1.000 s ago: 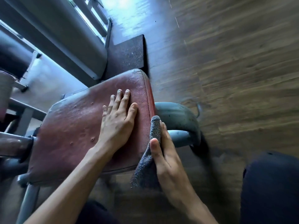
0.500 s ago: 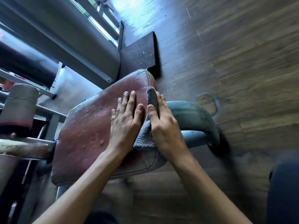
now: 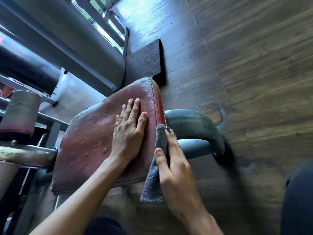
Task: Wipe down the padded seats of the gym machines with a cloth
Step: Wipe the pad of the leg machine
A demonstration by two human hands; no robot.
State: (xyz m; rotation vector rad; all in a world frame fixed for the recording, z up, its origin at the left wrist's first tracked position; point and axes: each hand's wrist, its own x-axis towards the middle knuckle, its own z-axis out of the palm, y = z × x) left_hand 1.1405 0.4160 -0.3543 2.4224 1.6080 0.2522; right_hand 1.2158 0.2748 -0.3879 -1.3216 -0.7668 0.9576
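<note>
A worn red padded seat point(image 3: 88, 143) on a grey machine frame fills the middle of the view. My left hand point(image 3: 128, 129) lies flat on its top, fingers straight and pointing away from me. My right hand point(image 3: 172, 163) presses a grey cloth point(image 3: 155, 175) against the seat's right side edge, fingers straight along the cloth and thumb on its near face. The cloth's lower end hangs below the seat.
A curved grey metal tube point(image 3: 196, 128) sticks out just right of the seat. A black rubber mat point(image 3: 144, 61) lies beyond it on the wooden floor point(image 3: 245, 73). Padded rollers point(image 3: 22, 111) and frame bars stand at the left. My dark-clad knee point(image 3: 299, 200) is at the lower right.
My right hand slid the cloth back along the seat's right edge toward me, after pushing it forward half a second ago. My left hand stayed flat on the seat.
</note>
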